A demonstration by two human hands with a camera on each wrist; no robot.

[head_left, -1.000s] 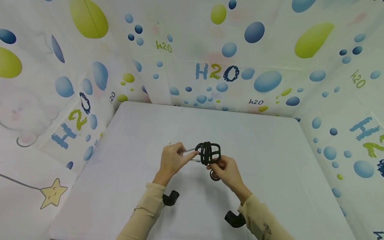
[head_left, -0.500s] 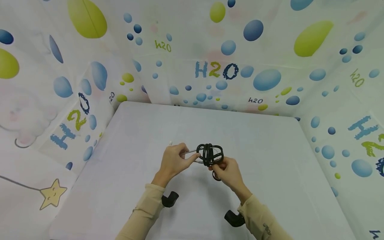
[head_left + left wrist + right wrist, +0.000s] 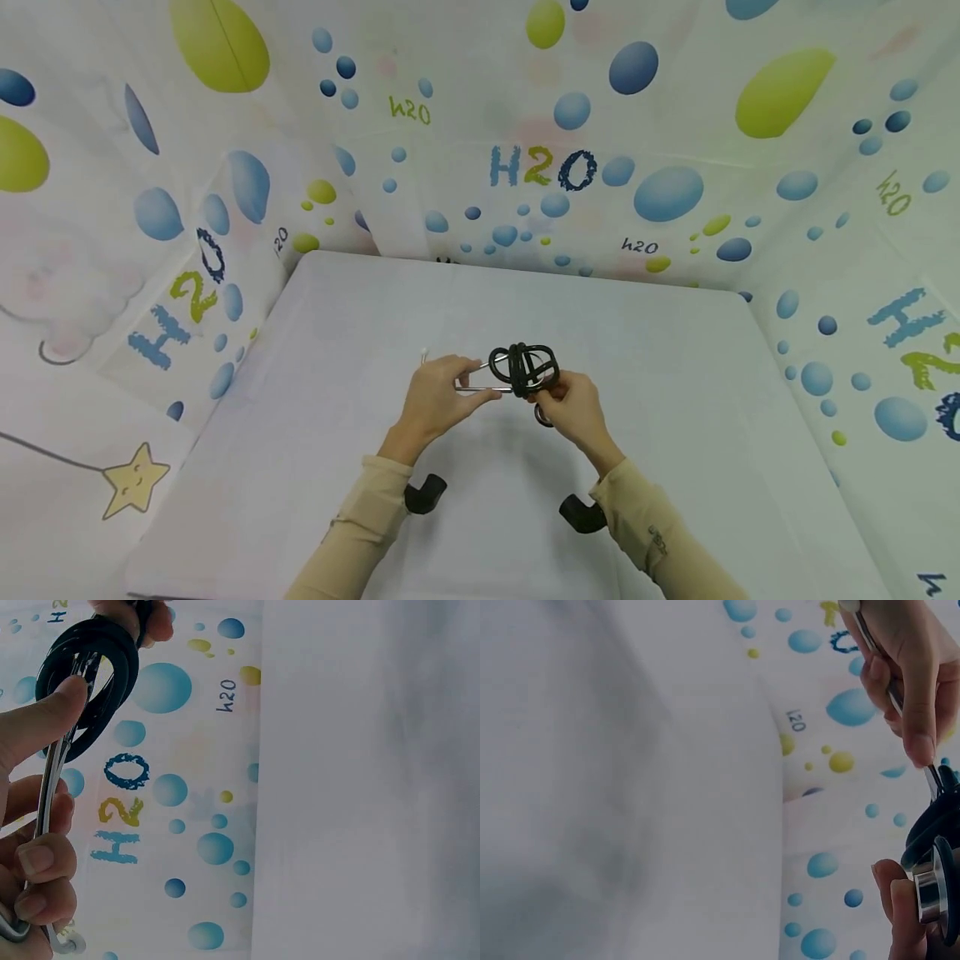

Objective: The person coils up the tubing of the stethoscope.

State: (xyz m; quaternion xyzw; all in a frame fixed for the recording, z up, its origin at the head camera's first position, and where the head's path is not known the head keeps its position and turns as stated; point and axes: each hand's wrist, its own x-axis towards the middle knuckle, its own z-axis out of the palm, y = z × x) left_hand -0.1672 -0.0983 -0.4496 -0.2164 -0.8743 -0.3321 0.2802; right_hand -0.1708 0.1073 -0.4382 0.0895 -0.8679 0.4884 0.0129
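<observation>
A stethoscope is held in the air above the white table, its black tubing (image 3: 517, 369) wound into a bundle. My left hand (image 3: 438, 402) grips the metal ear tubes (image 3: 56, 776), fingers curled and thumb laid along the metal. One pale eartip (image 3: 71, 944) pokes out below those fingers in the left wrist view. On the other side, my right hand (image 3: 576, 412) pinches the lower right end of the coil. The round metal chest piece (image 3: 931, 895) hangs at the right fingers, and the right palm is hidden.
The white table (image 3: 337, 317) spreads beneath both hands. A printed curtain (image 3: 450, 108) with drops and lettering encloses its back and sides. Black curved pieces sit at the left wrist (image 3: 426, 495) and right wrist (image 3: 582, 514).
Both hands have risen slightly together with the stethoscope. The bundle has tilted a little, and my left thumb has shifted from the tubing's edge to lie along the lower ear tube.
</observation>
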